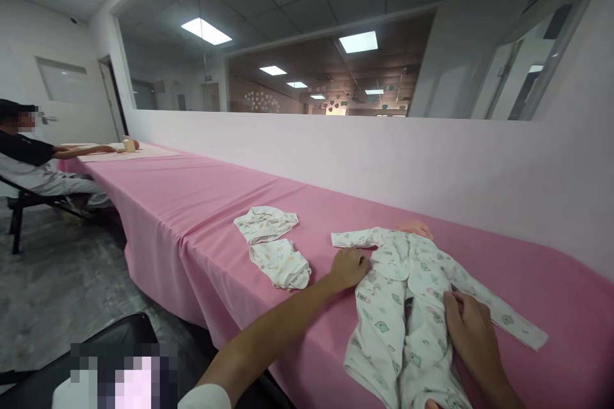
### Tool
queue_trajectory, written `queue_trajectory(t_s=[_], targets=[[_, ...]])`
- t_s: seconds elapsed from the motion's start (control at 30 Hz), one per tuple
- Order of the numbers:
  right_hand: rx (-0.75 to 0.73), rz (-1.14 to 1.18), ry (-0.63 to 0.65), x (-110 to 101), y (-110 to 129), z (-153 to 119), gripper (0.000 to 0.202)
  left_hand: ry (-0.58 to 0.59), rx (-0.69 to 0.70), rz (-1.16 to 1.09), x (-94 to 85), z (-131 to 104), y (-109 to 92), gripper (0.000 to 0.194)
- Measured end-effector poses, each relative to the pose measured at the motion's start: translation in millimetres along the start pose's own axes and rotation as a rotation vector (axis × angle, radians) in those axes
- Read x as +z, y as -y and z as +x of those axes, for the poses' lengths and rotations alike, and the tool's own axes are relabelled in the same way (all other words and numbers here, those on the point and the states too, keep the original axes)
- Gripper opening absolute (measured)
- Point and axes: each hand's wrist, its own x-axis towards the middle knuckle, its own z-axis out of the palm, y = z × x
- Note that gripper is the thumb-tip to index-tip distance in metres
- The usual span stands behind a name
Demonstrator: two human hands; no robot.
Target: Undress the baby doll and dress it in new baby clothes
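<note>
White baby clothes with small printed figures [381, 326], a long-sleeved top and trousers, lie spread on the pink-covered table, sleeves stretched to both sides. A pink-orange doll's head [416, 228] shows at the collar, partly hidden. My left hand [350, 267] rests with curled fingers at the left side of the top, just under the sleeve; what its fingertips hold is too small to make out. On the other side, my right hand [467, 326] has its thumb and fingers together at the waist edge of the clothes, pinching the fabric.
Two folded white printed garments [266, 223] [282, 263] lie left of the clothes on the pink cloth [192, 185]. A person in a black top [23, 147] sits at the table's far left end, arms over it. A black chair [119, 339] stands at the lower left.
</note>
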Motion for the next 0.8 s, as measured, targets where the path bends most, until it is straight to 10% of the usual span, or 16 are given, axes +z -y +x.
queue_trajectory(t_s=[0.8], targets=[[0.042, 0.027, 0.025, -4, 8, -2, 0.052, 0.017, -0.010, 0.018, -1.7, -1, -2, 0.030]])
